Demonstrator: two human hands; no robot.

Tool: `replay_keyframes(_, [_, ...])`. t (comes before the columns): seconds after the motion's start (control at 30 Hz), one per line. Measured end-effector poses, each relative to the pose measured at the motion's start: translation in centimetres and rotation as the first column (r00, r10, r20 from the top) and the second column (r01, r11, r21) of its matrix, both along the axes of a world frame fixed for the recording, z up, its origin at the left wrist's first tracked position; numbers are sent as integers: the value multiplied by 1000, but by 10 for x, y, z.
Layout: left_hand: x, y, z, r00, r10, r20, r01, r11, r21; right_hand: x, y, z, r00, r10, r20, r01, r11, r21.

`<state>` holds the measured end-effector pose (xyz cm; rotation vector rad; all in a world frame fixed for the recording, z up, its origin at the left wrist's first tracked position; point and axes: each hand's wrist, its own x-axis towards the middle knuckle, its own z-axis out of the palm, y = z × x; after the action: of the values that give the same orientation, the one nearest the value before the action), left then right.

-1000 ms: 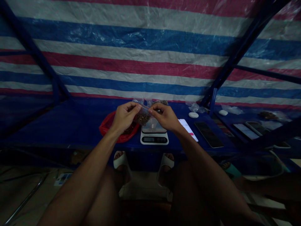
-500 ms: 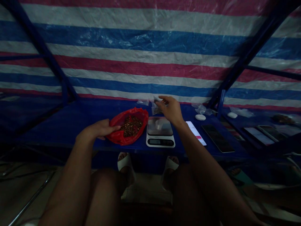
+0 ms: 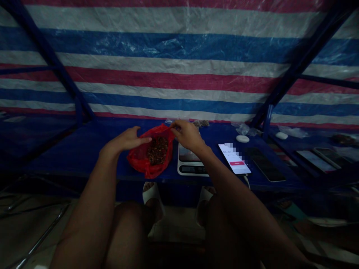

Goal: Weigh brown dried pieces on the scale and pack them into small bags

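Note:
A red plastic bag [image 3: 138, 158] lies open on the blue bench, filled with small brown and reddish pieces [image 3: 157, 150] whose kind I cannot make out. At the bag's left side, my left hand [image 3: 127, 140] is open, its thumb reaching over the mouth and its fingers apart. My right hand [image 3: 187, 135] pinches the bag's rim at the upper right. Beneath that hand and wrist sits a kitchen scale [image 3: 192, 170] with a dark display, its plate partly covered. Just behind the right hand is a small clear bag of brown bits [image 3: 202, 123].
Right of the scale lie a lit phone [image 3: 234, 158] with a cable, a dark phone [image 3: 267, 164] and a white earbud case [image 3: 242, 139]. Crumpled clear bags [image 3: 245, 129] lie behind them. A striped tarp [image 3: 179, 67] hangs behind the bench, between blue frame bars [image 3: 288, 71].
My right hand has moved left from behind the scale onto the red bag's rim. My left hand has shifted up and its fingers have spread. The bag's mouth has changed shape.

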<state>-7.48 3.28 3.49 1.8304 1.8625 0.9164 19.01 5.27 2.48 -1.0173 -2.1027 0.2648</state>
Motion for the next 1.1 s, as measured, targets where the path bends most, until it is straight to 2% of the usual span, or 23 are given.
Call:
replay_keyframes(0.07, [6, 16, -5, 993, -112, 36, 113, 993, -27, 2, -2, 0, 999, 37, -22, -36, 999, 10])
replay_keyframes(0.13, [14, 29, -12, 962, -261, 81, 268, 959, -91, 4, -1, -2, 999, 32, -2, -32, 999, -28])
replay_keyframes(0.2, [20, 36, -17, 949, -308, 62, 314, 940, -136, 6, 1, -6, 1000, 8, 9, -8, 998, -59])
replay_keyframes(0.27, [24, 38, -17, 965, -260, 26, 262, 958, -116, 9, 3, -7, 999, -29, -16, 29, 998, -50])
replay_keyframes(0.33, [26, 37, -14, 979, -200, 36, 201, 979, -22, 11, 1, -5, 997, -72, -35, 71, 997, -22])
replay_keyframes(0.43, [27, 35, -11, 981, -190, 37, 188, 980, 61, 11, -10, 4, 991, -110, 79, 108, 994, 26])
replay_keyframes(0.5, [28, 34, -13, 975, -219, -29, 219, 976, -12, 6, -21, 10, 979, -121, 164, 109, 991, 80])
replay_keyframes(0.57, [29, 34, -18, 963, -253, -91, 241, 963, -118, -5, -33, 13, 981, -91, 170, 71, 990, 120])
replay_keyframes(0.67, [27, 33, -24, 959, -267, -97, 251, 957, -146, -26, -43, 5, 967, 90, 239, -97, 995, 19])
replay_keyframes(0.73, [23, 33, -25, 970, -227, -90, 217, 971, -103, -40, -45, -5, 926, 145, 348, -120, 988, -94])
replay_keyframes(0.83, [18, 33, -25, 984, -150, -96, 149, 989, -19, -57, -47, -20, 858, 129, 498, -65, 987, -144])
replay_keyframes(0.93, [15, 34, -27, 993, -103, -56, 105, 994, 36, -68, -49, -21, 811, 84, 579, 9, 988, -156])
replay_keyframes(1.0, [13, 32, -29, 995, -101, 7, 101, 995, 9, -73, -52, -16, 800, 64, 596, 55, 982, -180])
replay_keyframes(1.1, [12, 28, -31, 981, -167, 96, 176, 979, -102, -76, -54, -8, 802, 70, 594, 79, 972, -222])
